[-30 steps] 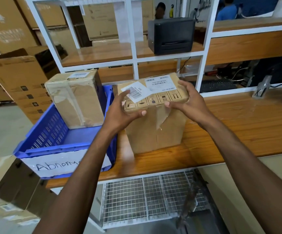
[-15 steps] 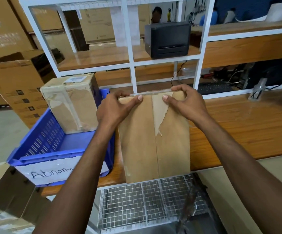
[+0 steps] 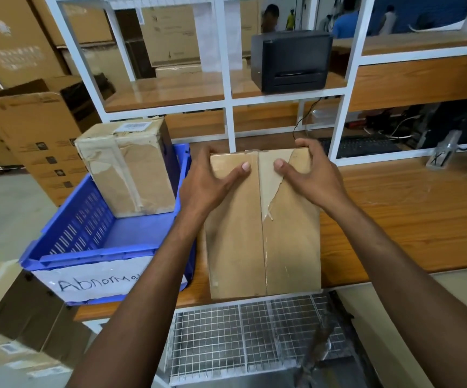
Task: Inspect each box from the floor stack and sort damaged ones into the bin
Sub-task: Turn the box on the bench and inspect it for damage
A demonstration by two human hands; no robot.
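A brown cardboard box (image 3: 265,247) lies on the wooden workbench (image 3: 408,219), its seamed face up with tape peeled and torn along the seam. My left hand (image 3: 212,180) grips its far left corner, thumb on the top face. My right hand (image 3: 307,175) grips its far right corner the same way. To the left, a blue plastic bin (image 3: 97,247) with a handwritten "Abnormal" label holds another taped, crumpled cardboard box (image 3: 128,166) standing at its far end.
A white shelf frame (image 3: 229,107) rises behind the bench with a black printer (image 3: 291,63) on it. A keyboard (image 3: 361,145) sits at the back right. Large cartons (image 3: 30,130) stand left. More boxes (image 3: 16,326) lie on the floor below. A wire rack (image 3: 240,340) hangs under the bench.
The box has been tipped from upright, label face up, onto its side so the seamed face shows. Both hands stayed on its far edge and now hold it flat on the bench.
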